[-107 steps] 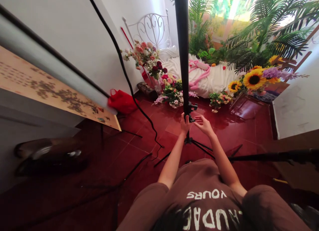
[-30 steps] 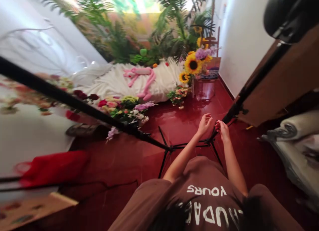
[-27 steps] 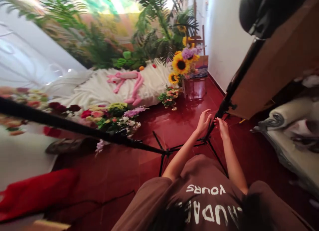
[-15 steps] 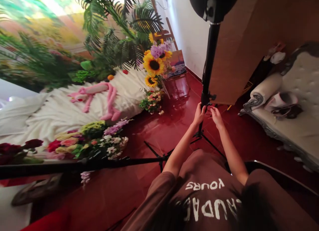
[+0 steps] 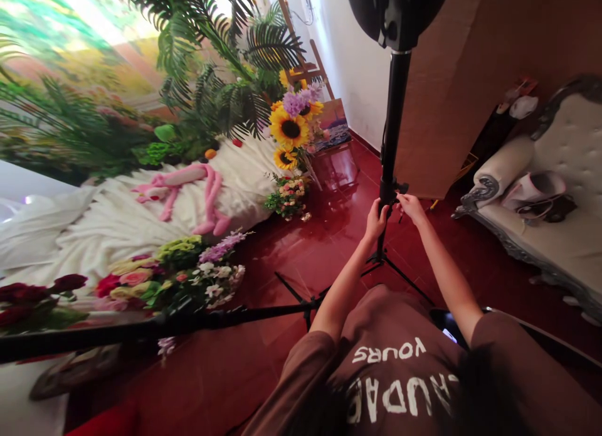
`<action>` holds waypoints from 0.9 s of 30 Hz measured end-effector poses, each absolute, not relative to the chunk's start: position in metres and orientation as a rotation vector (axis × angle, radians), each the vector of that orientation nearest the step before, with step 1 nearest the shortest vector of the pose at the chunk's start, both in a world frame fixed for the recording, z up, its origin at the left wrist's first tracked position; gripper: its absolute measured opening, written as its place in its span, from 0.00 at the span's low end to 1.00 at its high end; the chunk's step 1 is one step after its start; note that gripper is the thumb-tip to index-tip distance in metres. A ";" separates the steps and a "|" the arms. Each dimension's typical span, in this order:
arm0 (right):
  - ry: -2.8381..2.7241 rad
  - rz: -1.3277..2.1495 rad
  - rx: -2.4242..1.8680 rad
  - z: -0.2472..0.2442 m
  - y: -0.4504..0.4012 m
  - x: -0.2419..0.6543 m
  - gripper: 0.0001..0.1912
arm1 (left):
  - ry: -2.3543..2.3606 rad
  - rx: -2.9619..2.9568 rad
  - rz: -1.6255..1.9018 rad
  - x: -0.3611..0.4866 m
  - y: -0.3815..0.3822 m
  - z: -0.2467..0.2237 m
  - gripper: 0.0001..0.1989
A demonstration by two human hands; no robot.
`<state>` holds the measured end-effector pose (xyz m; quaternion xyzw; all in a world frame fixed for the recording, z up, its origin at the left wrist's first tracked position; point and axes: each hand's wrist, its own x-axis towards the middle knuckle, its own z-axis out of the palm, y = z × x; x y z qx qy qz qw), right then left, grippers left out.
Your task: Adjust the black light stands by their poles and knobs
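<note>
Currently, a black light stand point(image 5: 393, 119) is gripped by the left hand point(image 5: 375, 221), whose fingers are curled around the shaft just below a dark collar point(image 5: 387, 190). The right hand point(image 5: 410, 209) is raised on the other side of the shaft, with its bent fingertips brought close to the knob point(image 5: 401, 188) of that collar; whether the knob is pinched or merely brushed cannot be told. The stand is set nearly upright in front of the person, tilted slightly in view, and is topped by a black lamp head point(image 5: 397, 12), cut off by the upper edge. It is supported by spread tripod legs point(image 5: 407, 279) on the red tiled floor point(image 5: 338, 216).

A 2nd black pole point(image 5: 211, 323) is seen at the lower left, joined to its own legs near the person's left forearm. Behind the hands, a brown sheet point(image 5: 433, 110) is hung beside the white wall point(image 5: 360, 66). To the right, a cream tufted sofa point(image 5: 567, 141) is seen, with a pale curved item point(image 5: 540, 185) laid on its seat.

To the left, a pink plush toy point(image 5: 211, 194) is laid on a white blanket point(image 5: 98, 229). The blanket is flanked by sunflowers point(image 5: 289, 127) and by a mixed bunch of flowers point(image 5: 134, 277). Palm fronds point(image 5: 275, 47) are spread above. A brown shirt point(image 5: 390, 317) with white lettering is worn by the person.
</note>
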<state>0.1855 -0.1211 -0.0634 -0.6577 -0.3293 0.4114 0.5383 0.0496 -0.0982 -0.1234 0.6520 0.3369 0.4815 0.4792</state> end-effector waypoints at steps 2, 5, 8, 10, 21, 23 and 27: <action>-0.755 1.011 -1.550 -0.061 -0.117 0.184 0.13 | 0.831 1.590 1.177 0.050 -0.099 -0.124 0.21; -0.710 1.145 -1.485 -0.062 -0.115 0.183 0.15 | 0.850 1.590 1.185 0.052 -0.102 -0.124 0.21; -0.616 1.292 -1.393 -0.067 -0.120 0.187 0.14 | 0.853 1.607 1.197 0.054 -0.103 -0.123 0.21; -0.565 1.353 -1.321 -0.070 -0.125 0.192 0.12 | 0.847 1.612 1.204 0.055 -0.104 -0.123 0.21; -0.714 1.464 -1.244 -0.087 -0.122 0.231 0.16 | 0.904 1.596 1.226 0.058 -0.108 -0.119 0.20; -0.724 1.443 -1.259 -0.090 -0.119 0.234 0.19 | 0.902 1.591 1.235 0.058 -0.110 -0.117 0.20; -0.818 1.408 -1.261 -0.087 -0.116 0.236 0.21 | 0.907 1.580 1.231 0.059 -0.110 -0.114 0.21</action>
